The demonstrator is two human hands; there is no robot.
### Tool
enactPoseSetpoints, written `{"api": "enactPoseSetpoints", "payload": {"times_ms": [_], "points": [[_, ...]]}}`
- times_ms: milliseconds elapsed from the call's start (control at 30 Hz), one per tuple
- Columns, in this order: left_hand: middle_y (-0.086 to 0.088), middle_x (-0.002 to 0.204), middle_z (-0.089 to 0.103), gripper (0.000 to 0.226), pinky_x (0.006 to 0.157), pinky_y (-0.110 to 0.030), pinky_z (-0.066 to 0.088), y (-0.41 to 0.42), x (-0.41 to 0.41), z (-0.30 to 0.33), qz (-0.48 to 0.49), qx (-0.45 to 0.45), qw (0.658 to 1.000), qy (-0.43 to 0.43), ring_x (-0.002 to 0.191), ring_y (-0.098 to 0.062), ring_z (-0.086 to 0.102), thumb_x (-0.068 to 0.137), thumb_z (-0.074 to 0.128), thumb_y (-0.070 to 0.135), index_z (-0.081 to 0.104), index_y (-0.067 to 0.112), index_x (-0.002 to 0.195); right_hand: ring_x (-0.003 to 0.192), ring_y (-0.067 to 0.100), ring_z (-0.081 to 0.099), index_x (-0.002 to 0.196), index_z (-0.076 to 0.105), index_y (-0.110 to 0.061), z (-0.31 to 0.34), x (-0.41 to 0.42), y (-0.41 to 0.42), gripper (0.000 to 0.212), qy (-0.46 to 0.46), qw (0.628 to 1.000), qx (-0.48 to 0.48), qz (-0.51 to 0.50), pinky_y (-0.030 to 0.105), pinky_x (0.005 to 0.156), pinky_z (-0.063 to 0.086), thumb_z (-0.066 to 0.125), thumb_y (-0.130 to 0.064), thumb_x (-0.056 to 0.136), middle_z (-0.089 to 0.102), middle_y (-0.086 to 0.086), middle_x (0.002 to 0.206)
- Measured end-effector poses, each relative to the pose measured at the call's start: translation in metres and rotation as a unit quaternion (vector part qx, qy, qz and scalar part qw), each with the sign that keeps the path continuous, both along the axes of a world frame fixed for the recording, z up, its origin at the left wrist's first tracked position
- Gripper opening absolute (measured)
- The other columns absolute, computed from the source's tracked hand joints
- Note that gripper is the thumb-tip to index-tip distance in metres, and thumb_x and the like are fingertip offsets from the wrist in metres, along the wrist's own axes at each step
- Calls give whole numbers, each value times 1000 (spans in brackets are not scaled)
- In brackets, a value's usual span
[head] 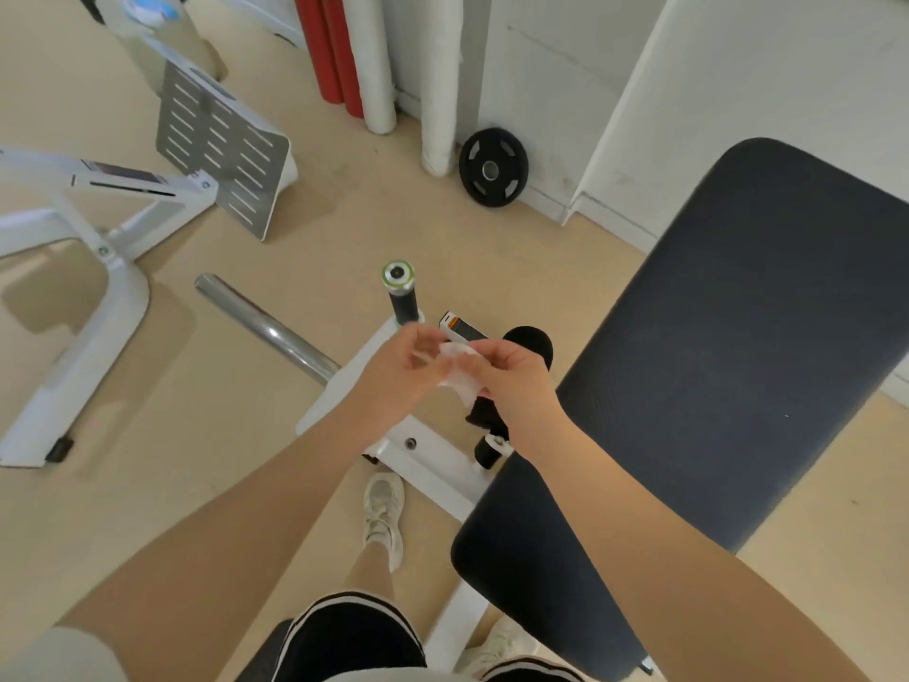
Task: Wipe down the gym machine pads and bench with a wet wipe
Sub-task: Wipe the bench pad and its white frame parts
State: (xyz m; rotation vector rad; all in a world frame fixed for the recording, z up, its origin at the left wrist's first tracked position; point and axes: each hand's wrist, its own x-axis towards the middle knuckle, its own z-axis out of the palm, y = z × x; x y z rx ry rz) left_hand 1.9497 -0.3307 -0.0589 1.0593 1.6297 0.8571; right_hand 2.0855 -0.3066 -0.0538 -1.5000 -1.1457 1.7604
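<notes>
The person stands over the machine with both forearms stretched forward and down, the hands meeting in the air above the white frame [423,455]. The right hand [511,376] pinches a crumpled white wet wipe [460,371] between thumb and fingers, closed on it from the right side. The left hand [398,366] reaches in from the other side, its fingers loosely curled at the wipe's edge; whether they actually grip the sheet cannot be told, since motion blur smears the fingertips. The wipe hangs between the two hands, bunched rather than spread, so it looks as if it is being unfolded or readied.

From this grip, the dark bench pad [728,347] lies just to the right and a little below, its long axis running away from the person toward the upper right. The right hand is the nearer one to it. A black foam roller pad [533,344] sits directly behind and under the right hand, closer yet than the bench. Judging by this layout, the coming move is a short drop of the right hand, wipe flattened, onto the roller or the near end of the bench, then strokes along the pad's length.
</notes>
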Motion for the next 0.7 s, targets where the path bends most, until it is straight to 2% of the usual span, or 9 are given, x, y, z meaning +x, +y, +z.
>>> {"api": "enactPoseSetpoints", "payload": {"times_ms": [100, 167, 233, 300, 333, 400, 500, 600, 700], "points": [[12, 96, 51, 20, 70, -13, 37, 37, -34, 4, 111, 60, 990, 56, 86, -8, 49, 88, 53, 9, 53, 19, 105, 77, 12, 59, 82, 63, -20, -16, -28, 36, 9, -51, 997, -26, -60, 32, 81, 52, 62, -13, 87, 64, -4, 79], [7, 113, 45, 28, 74, -10, 34, 63, -57, 1, 113, 45, 990, 69, 98, -8, 45, 91, 50, 14, 50, 14, 119, 78, 15, 59, 81, 62, -22, -32, -42, 58, 10, -91, 992, -35, -80, 31, 79, 51, 61, -15, 87, 62, -6, 77], [5, 124, 41, 34, 89, -14, 31, 87, -74, -10, 77, -42, 996, 22, 110, -9, 42, 96, 44, 25, 45, 14, 128, 80, 18, 59, 73, 59, -28, -52, -55, 75, 20, -124, 984, -59, -110, 35, 81, 53, 61, -14, 87, 61, -5, 75], [2, 133, 45, 43, 105, -26, 29, 106, -83, -21, 49, -150, 983, -89, 121, -14, 42, 97, 36, 40, 44, 15, 131, 82, 21, 61, 74, 61, -27, -73, -67, 91, 20, -141, 972, -101, -157, 39, 84, 54, 61, -11, 87, 61, -3, 76], [0, 133, 48, 46, 109, -29, 27, 111, -86, -27, 35, -182, 973, -140, 123, -14, 43, 97, 32, 45, 46, 16, 129, 82, 21, 62, 81, 65, -22, -83, -71, 97, 13, -149, 966, -118, -173, 40, 84, 55, 60, -11, 87, 63, 0, 78], [8, 115, 58, 41, 106, -22, 27, 117, -89, -40, -11, -198, 963, -180, 114, -6, 48, 97, 27, 48, 56, 22, 110, 79, 18, 62, 98, 69, -14, -101, -82, 107, 13, -165, 957, -146, -187, 36, 82, 55, 60, -13, 88, 65, 3, 85], [22, 85, 60, 29, 95, -22, 28, 120, -90, -53, -112, -199, 966, -121, 99, -5, 51, 95, 37, 47, 61, 36, 81, 75, 14, 58, 100, 68, -16, -115, -99, 113, 14, -158, 959, -160, -172, 28, 74, 52, 61, -17, 88, 63, -1, 84], [16, 97, 68, 21, 100, -28, 34, 117, -102, -68, -135, -182, 965, -128, 108, -8, 55, 84, 55, 48, 69, 33, 90, 79, 18, 63, 93, 69, -16, -117, -116, 112, 9, -132, 961, -171, -172, 34, 78, 56, 64, -17, 86, 64, -2, 79], [1, 102, 63, 50, 94, -36, 33, 117, -111, -71, -144, -172, 963, -148, 102, -15, 52, 67, 61, 62, 67, 25, 99, 85, 24, 67, 88, 71, -18, -108, -112, 107, 8, -111, 972, -131, -158, 41, 81, 56, 64, -13, 85, 69, 3, 82]]}}
